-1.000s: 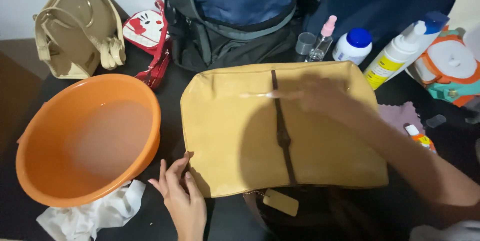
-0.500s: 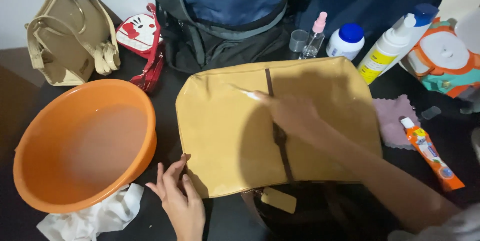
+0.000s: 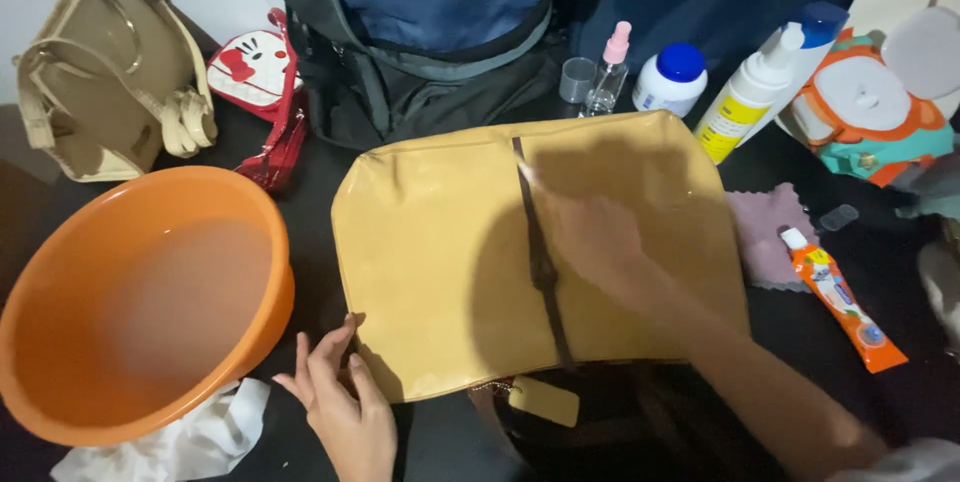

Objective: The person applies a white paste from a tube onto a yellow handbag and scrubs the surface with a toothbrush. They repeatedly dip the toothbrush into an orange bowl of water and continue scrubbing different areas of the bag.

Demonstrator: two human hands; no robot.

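Flat mustard-yellow leather bag (image 3: 440, 262) with a dark brown strap down the middle, lying on the dark counter (image 3: 900, 392) just right of the big orange plastic basin (image 3: 140, 292) of cloudy water. Left hand (image 3: 340, 407) pinning the bag's bottom-left corner, fingers spread apart. Right hand (image 3: 590, 237) blurred mid-rub near the strap, maybe pinching something thin; can't tell the grip. Risky bit: an elbow nudging the basin, probably soaking bag and counter.
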